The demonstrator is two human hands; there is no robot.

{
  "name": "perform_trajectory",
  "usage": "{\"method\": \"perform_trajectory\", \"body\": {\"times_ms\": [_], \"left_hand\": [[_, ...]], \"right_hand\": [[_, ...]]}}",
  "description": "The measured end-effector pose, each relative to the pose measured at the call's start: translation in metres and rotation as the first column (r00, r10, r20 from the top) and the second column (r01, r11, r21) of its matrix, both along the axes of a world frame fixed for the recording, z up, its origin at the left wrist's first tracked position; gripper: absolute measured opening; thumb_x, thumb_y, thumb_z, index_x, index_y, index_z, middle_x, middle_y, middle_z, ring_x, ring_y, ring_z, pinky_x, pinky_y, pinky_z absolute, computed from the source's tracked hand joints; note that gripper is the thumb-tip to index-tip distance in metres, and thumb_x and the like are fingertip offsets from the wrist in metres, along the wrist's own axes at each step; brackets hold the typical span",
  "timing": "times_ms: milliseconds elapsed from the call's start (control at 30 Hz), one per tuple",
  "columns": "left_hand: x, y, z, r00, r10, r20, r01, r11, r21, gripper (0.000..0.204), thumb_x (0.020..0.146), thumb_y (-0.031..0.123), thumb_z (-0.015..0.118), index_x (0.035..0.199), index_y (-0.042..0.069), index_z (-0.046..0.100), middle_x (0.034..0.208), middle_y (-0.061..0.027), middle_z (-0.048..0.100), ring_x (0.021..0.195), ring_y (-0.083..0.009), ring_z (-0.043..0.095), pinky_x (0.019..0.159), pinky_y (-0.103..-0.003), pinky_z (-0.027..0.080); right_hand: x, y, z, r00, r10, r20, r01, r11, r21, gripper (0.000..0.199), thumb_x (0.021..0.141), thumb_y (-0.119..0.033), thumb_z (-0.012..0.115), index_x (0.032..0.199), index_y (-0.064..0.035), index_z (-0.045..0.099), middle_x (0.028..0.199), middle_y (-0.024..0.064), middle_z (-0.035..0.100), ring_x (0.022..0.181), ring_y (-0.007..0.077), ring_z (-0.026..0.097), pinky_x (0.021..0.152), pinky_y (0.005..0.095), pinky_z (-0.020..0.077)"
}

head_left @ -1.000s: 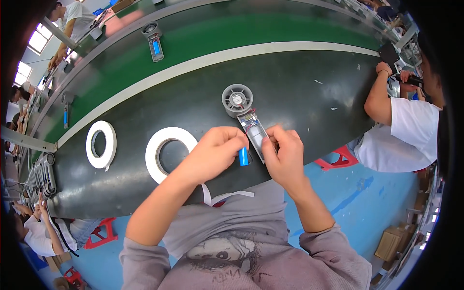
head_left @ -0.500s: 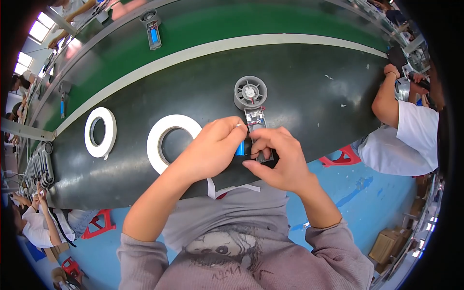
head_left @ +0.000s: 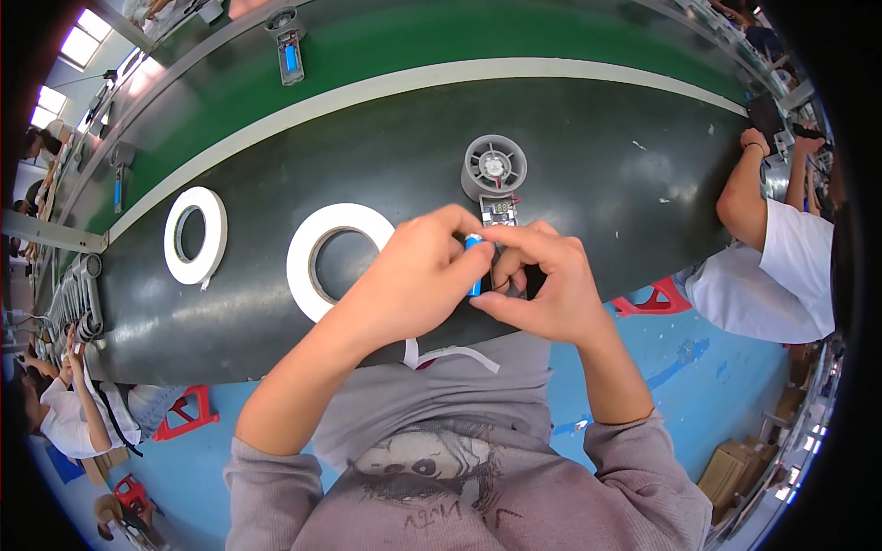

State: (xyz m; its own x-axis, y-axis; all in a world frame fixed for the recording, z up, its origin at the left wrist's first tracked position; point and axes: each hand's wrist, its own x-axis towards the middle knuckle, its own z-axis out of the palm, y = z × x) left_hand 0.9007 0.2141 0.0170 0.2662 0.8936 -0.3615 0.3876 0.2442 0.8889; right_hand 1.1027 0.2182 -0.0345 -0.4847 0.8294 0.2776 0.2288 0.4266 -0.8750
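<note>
A blue cylindrical battery [head_left: 473, 242] stands between my two hands at the bench's near edge. My left hand [head_left: 424, 266] pinches it from the left with thumb and fingers. My right hand [head_left: 554, 286] is curled at its right side, its index finger by the battery's top end and its thumb near the bottom. Just beyond the hands lies a grey handheld fan with a round bladed head [head_left: 494, 168] and a small circuit board [head_left: 499, 210] exposed in its handle. My fingers cover the lower part of that handle.
Two white tape rolls, a larger one [head_left: 303, 266] and a smaller one [head_left: 213, 241], lie to the left. White tape strips [head_left: 464, 354] hang at the near edge. Another open fan [head_left: 289, 57] rests on the green belt. A person in white [head_left: 797, 262] works at the right.
My right index finger has come over to the battery's top, and more of the battery shows between my hands. The whole view has shifted slightly.
</note>
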Motion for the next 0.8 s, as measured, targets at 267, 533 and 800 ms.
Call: {"method": "perform_trajectory", "body": {"times_ms": [267,533,800], "left_hand": [[-0.081,-0.056,0.0,0.918,0.133,-0.375,0.11,0.821,0.56,0.038,0.079,0.008,0.075,0.114,0.002,0.066,0.088,-0.0109,0.063,0.078,-0.0239,0.061,0.072,-0.036,0.047],[-0.07,-0.087,-0.027,0.821,0.182,-0.542,0.201,0.795,0.572,0.046,0.066,0.01,0.084,0.11,0.005,0.07,0.106,-0.0096,0.066,0.098,-0.03,0.057,0.091,-0.04,0.038],[-0.059,-0.081,-0.027,0.879,0.142,-0.455,0.183,0.781,0.597,0.045,0.071,0.011,0.085,0.113,0.006,0.072,0.104,-0.0042,0.065,0.092,-0.0201,0.06,0.084,-0.038,0.03]], "right_hand": [[-0.004,0.008,-0.01,1.0,-0.008,0.014,0.007,0.997,0.082,0.061,0.064,-0.011,0.087,0.123,-0.0065,0.071,0.065,-0.005,0.064,0.054,0.01,0.047,0.07,0.0274,0.0373],[-0.004,0.014,-0.017,0.997,0.074,-0.019,-0.073,0.996,0.047,0.062,0.065,-0.013,0.088,0.124,-0.0062,0.071,0.066,-0.0041,0.066,0.055,0.0094,0.05,0.073,0.0276,0.0377],[-0.003,0.016,-0.019,0.996,0.08,-0.038,-0.079,0.996,0.048,0.062,0.064,-0.014,0.088,0.123,-0.0062,0.071,0.067,-0.0037,0.067,0.056,0.0089,0.052,0.075,0.0278,0.0388]]}}
